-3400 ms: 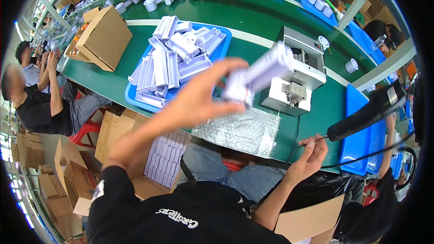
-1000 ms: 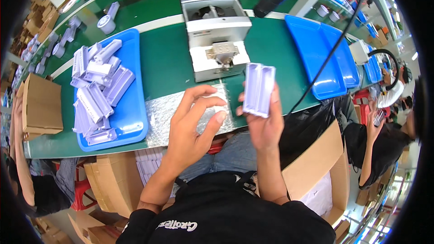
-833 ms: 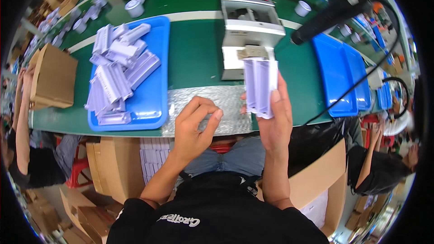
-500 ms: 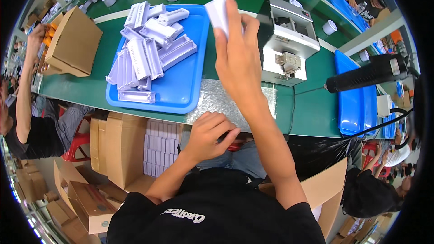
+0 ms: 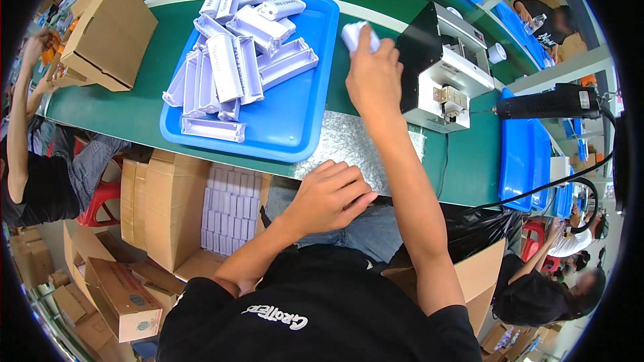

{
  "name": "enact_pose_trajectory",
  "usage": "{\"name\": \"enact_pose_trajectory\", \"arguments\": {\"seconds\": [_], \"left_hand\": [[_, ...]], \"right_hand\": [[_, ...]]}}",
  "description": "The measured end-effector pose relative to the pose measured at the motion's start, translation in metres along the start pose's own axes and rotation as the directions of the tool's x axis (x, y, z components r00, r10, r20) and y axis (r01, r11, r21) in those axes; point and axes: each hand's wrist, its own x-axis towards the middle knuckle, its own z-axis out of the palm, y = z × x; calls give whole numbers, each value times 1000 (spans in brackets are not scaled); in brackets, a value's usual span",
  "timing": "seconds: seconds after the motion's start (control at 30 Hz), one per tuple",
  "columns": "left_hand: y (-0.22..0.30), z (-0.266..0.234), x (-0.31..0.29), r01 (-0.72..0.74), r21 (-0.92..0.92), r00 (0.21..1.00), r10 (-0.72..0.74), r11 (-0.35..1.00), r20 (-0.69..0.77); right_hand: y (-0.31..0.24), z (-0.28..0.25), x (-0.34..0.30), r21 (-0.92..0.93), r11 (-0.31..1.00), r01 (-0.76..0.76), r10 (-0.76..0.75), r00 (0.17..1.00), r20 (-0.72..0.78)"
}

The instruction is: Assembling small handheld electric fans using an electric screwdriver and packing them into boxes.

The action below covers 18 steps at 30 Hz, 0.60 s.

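Observation:
My right hand [image 5: 376,77] is closed around a white plastic casing [image 5: 354,33] over the green bench, between the tray and a small machine. The fingers and palm hide part of this casing. My left hand [image 5: 330,194] rests at the bench's near edge, fingers loosely curved and thumb apart, with nothing seen in it. Beside my right hand, a blue tray [image 5: 295,135] carries a heap of white casings [image 5: 225,67], some with grey print, some showing their hollow side. A shiny silvery mat [image 5: 335,141] lies between my two hands.
A black and silver machine [image 5: 446,70] stands right of my right hand. Past it hang a black electric screwdriver [image 5: 547,102] and its cable, near another blue tray [image 5: 508,161]. At left stands a cardboard box [image 5: 111,40], with a co-worker's arm [image 5: 20,114] behind it. Stacked casings [image 5: 231,208] fill a box below the bench.
My right hand has come down with the casing and turned, so less of the casing shows. My left hand stays by the bench edge. The whole view has shifted slightly.

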Motion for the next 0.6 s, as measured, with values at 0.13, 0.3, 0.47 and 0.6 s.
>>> {"name": "enact_pose_trajectory", "arguments": {"seconds": [0.13, 0.3, 0.47, 0.6], "left_hand": [[6, -6, 3, 20, -85, 998, -25, 996, -62], [-6, -16, -4, 72, -185, 988, -95, 980, -118], [7, -19, 10, 352, -320, 923, -383, 880, -38], [2, -18, 18, 333, -127, 943, -332, 934, 26]], "right_hand": [[8, -66, -8, 359, 928, 96, -12, 974, -228], [16, -107, -88, 958, 220, -183, 142, 978, 154], [36, -99, -165, 875, -189, -446, 54, 885, 463], [29, -102, -177, 743, -347, -572, -6, 794, 608]]}}
